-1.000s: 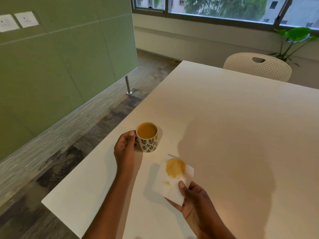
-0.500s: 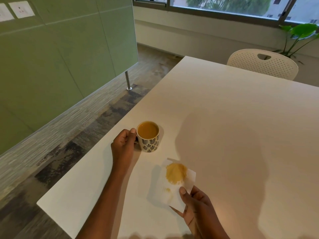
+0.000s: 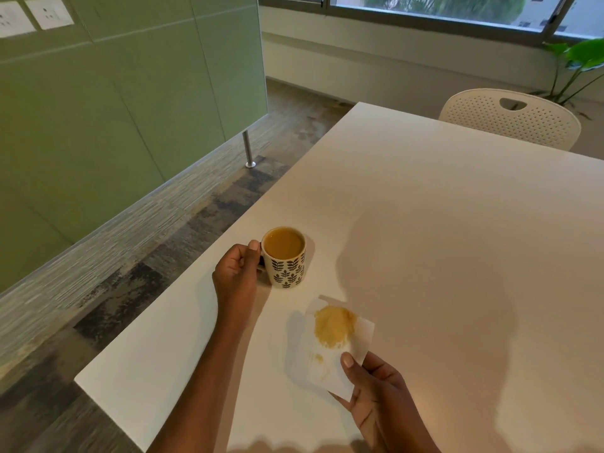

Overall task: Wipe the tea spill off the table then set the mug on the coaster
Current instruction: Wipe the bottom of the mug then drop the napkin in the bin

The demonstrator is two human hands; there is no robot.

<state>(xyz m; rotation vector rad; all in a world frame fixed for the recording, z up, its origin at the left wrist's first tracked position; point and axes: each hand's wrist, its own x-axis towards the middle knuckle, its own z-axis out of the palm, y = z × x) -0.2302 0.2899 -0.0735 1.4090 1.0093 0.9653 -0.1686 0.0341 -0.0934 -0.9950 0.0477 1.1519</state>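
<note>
A white mug [image 3: 286,261] with a dark leaf pattern stands full of tea near the left edge of the white table [image 3: 441,223]. My left hand [image 3: 237,276] is closed around its handle, which the fingers hide. My right hand [image 3: 376,390] pinches a white paper napkin [image 3: 330,344] just above the table, below and right of the mug. The napkin carries a round tea stain in its upper part and a small spot lower down. No coaster is in view.
A white perforated chair [image 3: 510,117] stands at the table's far side, with a green plant [image 3: 578,63] behind it. A green partition wall [image 3: 130,93] on a metal leg [image 3: 248,148] runs along the floor to the left. The table's left corner is close to my left arm.
The view has shifted slightly. Both hands keep their hold, and the mug and napkin stay almost where they were.
</note>
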